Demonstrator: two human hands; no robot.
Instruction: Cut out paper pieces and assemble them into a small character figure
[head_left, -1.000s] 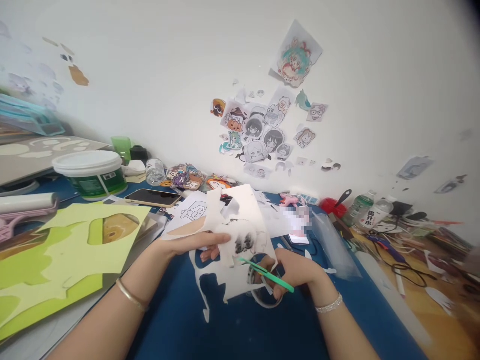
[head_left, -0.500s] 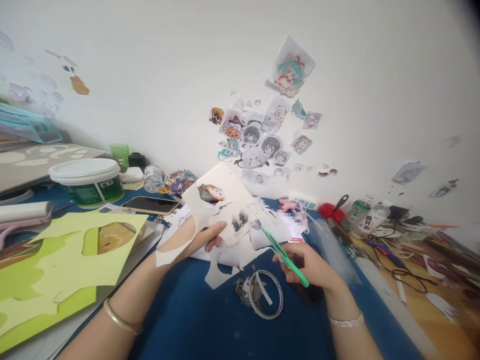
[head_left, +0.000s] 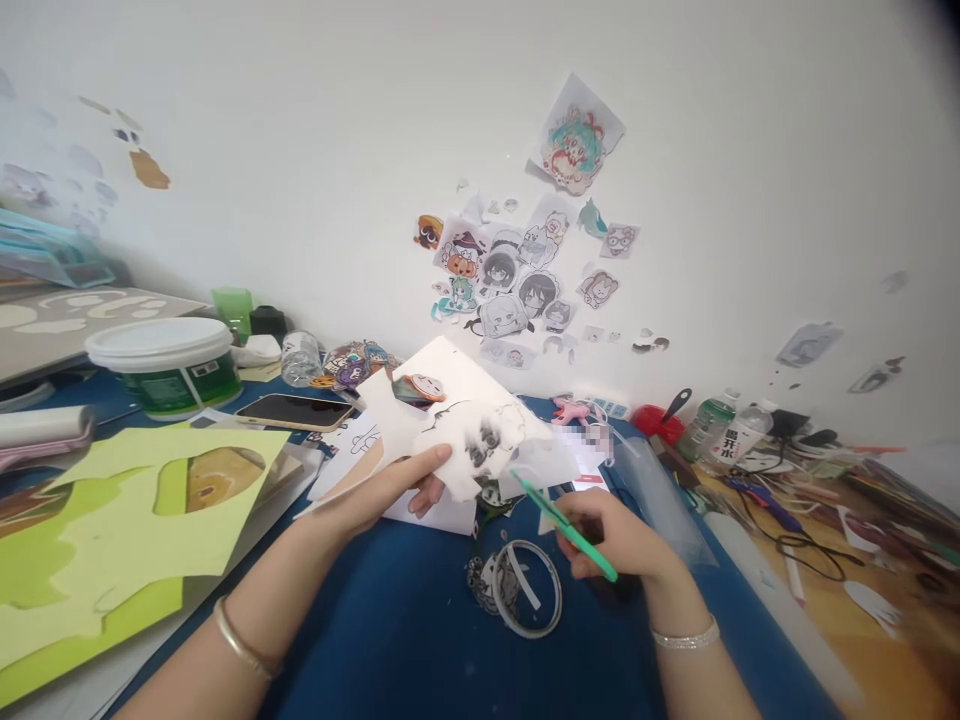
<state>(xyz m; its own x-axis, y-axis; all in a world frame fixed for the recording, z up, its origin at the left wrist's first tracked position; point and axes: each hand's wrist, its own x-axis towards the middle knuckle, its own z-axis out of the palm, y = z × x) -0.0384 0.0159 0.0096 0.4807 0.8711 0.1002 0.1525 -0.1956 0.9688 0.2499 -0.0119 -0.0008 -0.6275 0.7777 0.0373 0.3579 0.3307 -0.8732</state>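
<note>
My left hand pinches a white paper sheet between thumb and fingers, above the blue table. A grey-and-black drawing shows on the sheet, whose outline is partly cut and uneven. Green-handled scissors are in my right hand, fingers wrapped round the handle. Their blades point up and left toward the sheet's lower right edge; whether they touch the paper I cannot tell. Below the hands lies a roll of tape, overlapping a small black-and-white cutout.
Yellow-green paper sheets with cut holes cover the left side. Behind them stand a white-lidded tub and a phone. Bottles, cables and tools crowd the right. Paper drawings are stuck on the wall.
The sheet has turned in my left hand, and the scraps that hung below it no longer hang there. The scissors' tip has dropped slightly. The whole view has shifted a little.
</note>
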